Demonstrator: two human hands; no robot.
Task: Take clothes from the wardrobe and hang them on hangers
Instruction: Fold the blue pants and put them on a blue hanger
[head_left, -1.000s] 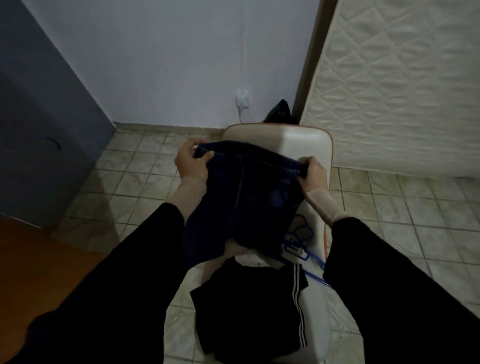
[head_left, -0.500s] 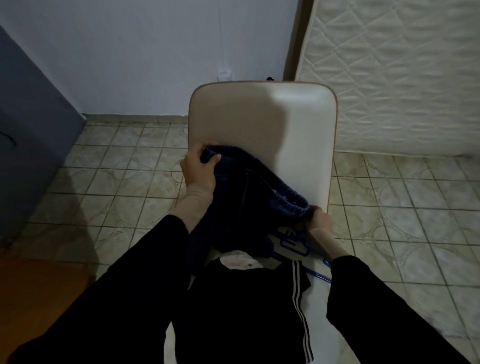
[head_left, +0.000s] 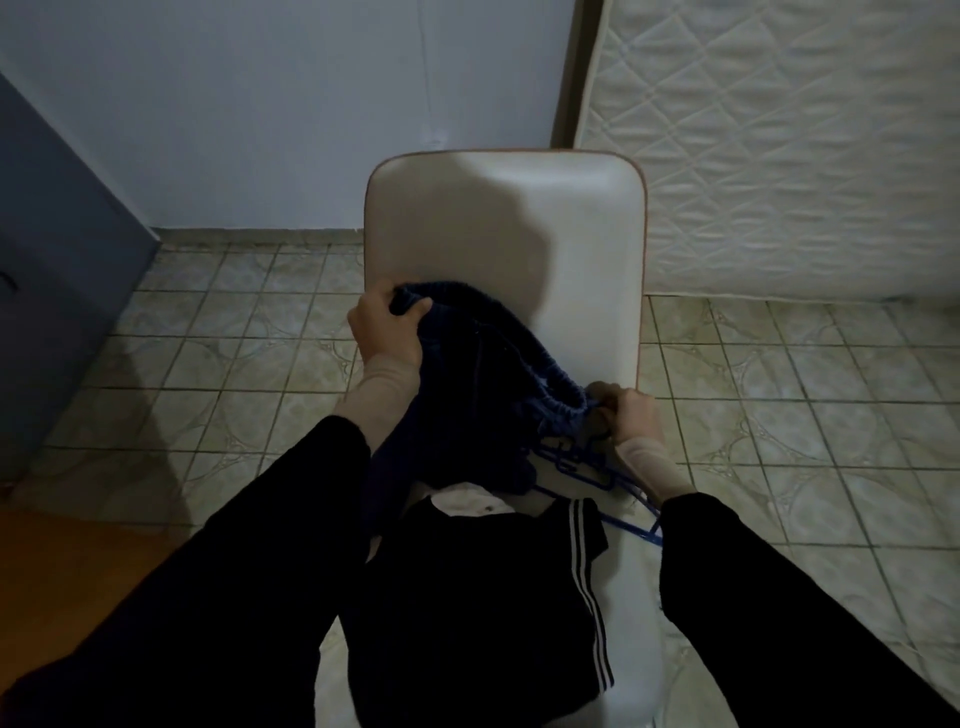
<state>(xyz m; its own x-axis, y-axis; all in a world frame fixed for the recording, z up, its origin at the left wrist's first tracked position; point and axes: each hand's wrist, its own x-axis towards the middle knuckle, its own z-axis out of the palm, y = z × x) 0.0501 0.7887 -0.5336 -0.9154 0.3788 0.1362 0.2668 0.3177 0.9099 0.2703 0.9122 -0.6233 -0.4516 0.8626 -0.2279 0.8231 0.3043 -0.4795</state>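
A dark navy pair of shorts (head_left: 483, 410) with an elastic waistband hangs between my hands over a white chair (head_left: 504, 228). My left hand (head_left: 387, 330) grips the waistband's left end, raised above the seat. My right hand (head_left: 626, 415) grips the waistband's right end, low at the chair's right edge, right above blue plastic hangers (head_left: 582, 467) lying on the seat. Whether its fingers also touch a hanger I cannot tell. A black garment with white side stripes (head_left: 498, 597) lies on the near part of the seat.
A quilted white mattress (head_left: 779, 145) leans against the wall at right. A grey cabinet (head_left: 57, 291) stands at left, a wooden surface (head_left: 57, 571) at lower left. Beige tiled floor (head_left: 234, 364) surrounds the chair.
My right hand has dropped with its end of the waistband from chest height down to the hangers on the seat. My left hand stays up. The view has tilted down toward the chair.
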